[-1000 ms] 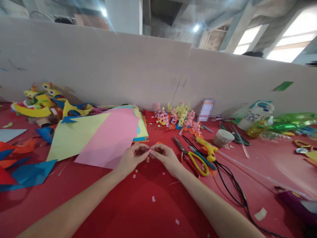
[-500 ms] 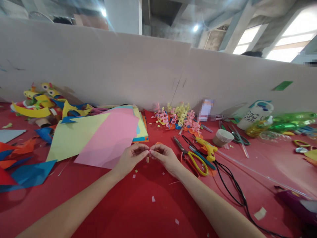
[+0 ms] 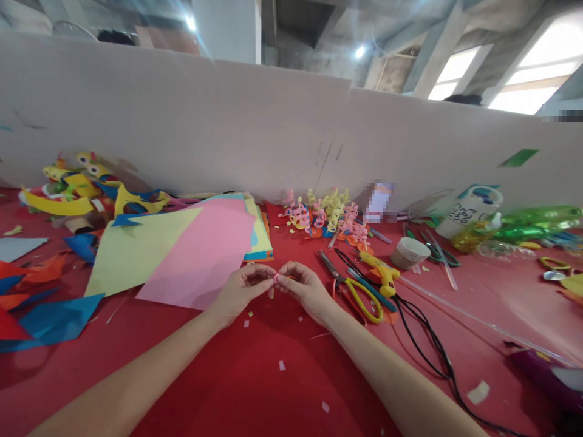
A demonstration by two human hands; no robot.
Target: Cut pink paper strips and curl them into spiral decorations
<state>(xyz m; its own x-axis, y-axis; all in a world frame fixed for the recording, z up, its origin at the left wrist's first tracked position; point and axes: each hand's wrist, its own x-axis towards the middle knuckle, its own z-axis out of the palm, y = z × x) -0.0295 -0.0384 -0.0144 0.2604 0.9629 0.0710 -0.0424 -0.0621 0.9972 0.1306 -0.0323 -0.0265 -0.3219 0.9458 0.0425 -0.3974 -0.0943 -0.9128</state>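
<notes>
My left hand (image 3: 240, 291) and my right hand (image 3: 306, 289) meet fingertip to fingertip over the red table (image 3: 255, 376). Both pinch a tiny pink paper piece (image 3: 276, 278) between thumbs and forefingers. A sheet of pink paper (image 3: 204, 252) lies just left of my left hand, on top of a pale yellow-green sheet (image 3: 136, 252). Yellow-handled scissors (image 3: 357, 291) lie right of my right hand.
A yellow glue gun (image 3: 382, 272) with a black cord (image 3: 432, 352) lies to the right, near a small paper cup (image 3: 409, 252). Curled pink and yellow paper shapes (image 3: 330, 217) stand by the grey partition (image 3: 228, 127). Coloured paper scraps (image 3: 54, 279) fill the left. Green bottles (image 3: 537, 224) sit far right.
My hands stay together pinching the pink piece; the fingers shift only slightly. Nothing else has moved.
</notes>
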